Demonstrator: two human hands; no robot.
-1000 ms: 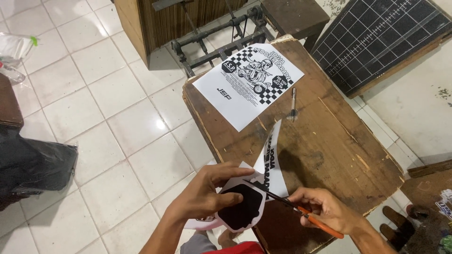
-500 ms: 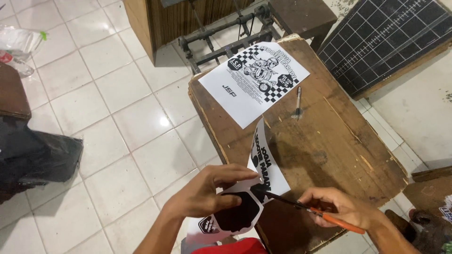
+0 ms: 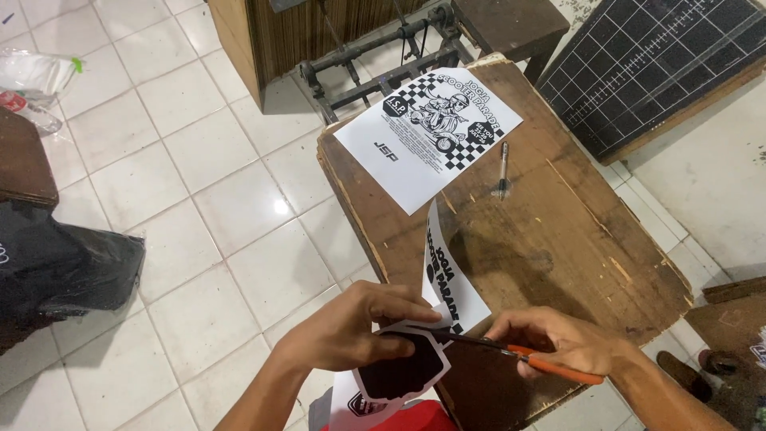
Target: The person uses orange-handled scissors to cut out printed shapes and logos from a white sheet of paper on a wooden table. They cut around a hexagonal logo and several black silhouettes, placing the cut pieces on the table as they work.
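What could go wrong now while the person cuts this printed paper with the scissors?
The orange-handled scissors in the right hand cut very near the left hand fingertips, so they might get nicked. The loose black-and-white printed paper strip curls upward and may tear or wander off the cutting line.

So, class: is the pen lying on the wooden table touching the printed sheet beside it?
Apart. The head view shows the pen lying on bare wood of the table, with a clear strip of wood between it and the printed sheet.

A black-and-white printed sheet (image 3: 415, 363) is curling upward from under the left hand's (image 3: 351, 327) fingers, with orange-handled scissors (image 3: 511, 355) biting into it from the right hand (image 3: 558, 339).
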